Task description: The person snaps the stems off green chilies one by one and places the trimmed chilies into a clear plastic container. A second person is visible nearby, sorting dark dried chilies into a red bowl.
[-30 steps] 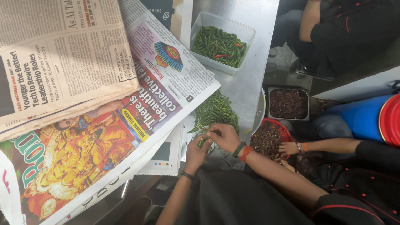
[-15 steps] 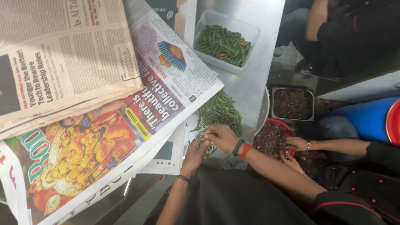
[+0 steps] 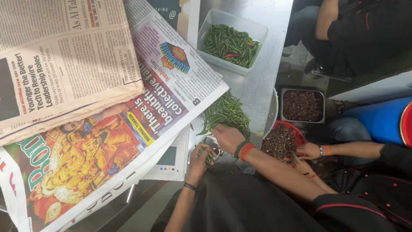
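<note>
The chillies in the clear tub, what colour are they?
Mostly green chillies, with a couple of red ones among them, in the clear tub; the head view shows it.

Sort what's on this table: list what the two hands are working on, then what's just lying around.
In use:
left hand, holding a green chilli
right hand, on the loose pile of green chillies

Lying about:
clear tub of chillies
newspapers
steel tray of dark bits
red basket, worked by another person's hand
</note>
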